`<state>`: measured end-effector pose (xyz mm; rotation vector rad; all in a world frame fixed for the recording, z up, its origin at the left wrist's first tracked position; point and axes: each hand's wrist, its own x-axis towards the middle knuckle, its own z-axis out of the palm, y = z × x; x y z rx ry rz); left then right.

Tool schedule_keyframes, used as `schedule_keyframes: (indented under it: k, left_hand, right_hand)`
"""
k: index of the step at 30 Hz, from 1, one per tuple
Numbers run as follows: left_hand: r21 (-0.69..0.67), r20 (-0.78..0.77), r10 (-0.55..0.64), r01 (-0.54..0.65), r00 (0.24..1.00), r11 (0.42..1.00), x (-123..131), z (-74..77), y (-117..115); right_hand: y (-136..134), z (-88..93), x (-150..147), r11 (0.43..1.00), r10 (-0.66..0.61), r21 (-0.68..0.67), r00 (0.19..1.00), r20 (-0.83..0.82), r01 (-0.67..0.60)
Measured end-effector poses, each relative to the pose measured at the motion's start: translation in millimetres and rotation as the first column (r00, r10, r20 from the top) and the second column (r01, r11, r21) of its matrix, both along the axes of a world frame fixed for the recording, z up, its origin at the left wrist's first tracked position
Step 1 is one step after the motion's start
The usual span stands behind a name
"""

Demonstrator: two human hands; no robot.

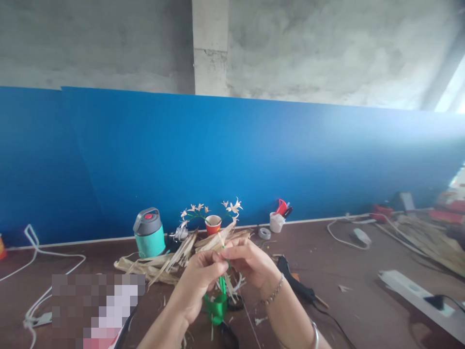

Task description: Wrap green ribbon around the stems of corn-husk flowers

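Observation:
My left hand and my right hand meet in front of me above the brown table. Together they pinch a thin green stem with a small pale husk flower at its top. A roll of green ribbon tape hangs below my left hand. Whether the roll is held or only dangles from the stem I cannot tell. A pile of dried husk strips lies just behind my hands.
A teal flask stands at the back left. A red cup holds finished husk flowers. A black glue gun lies to the right, then a white power strip. White cords trail left. A blue wall panel backs the table.

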<state>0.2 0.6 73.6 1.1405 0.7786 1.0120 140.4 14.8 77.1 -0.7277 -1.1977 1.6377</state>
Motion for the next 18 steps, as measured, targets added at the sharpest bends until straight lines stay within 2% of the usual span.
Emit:
schedule_keyframes:
  k: [10,18]
  left_hand:
    - [0.052,-0.057,-0.011,0.014,0.998,0.999,-1.8,2.8,-1.8]
    - [-0.010,-0.038,-0.085,0.085,0.996,0.996,-4.6,7.0,-2.0]
  right_hand:
    - [-2.2,3.2,-1.1,1.000,-0.002,-0.011,1.000,0.016,0.002]
    - [-4.6,5.5,-1.4,1.000,0.001,-0.025,0.999,0.054,0.001]
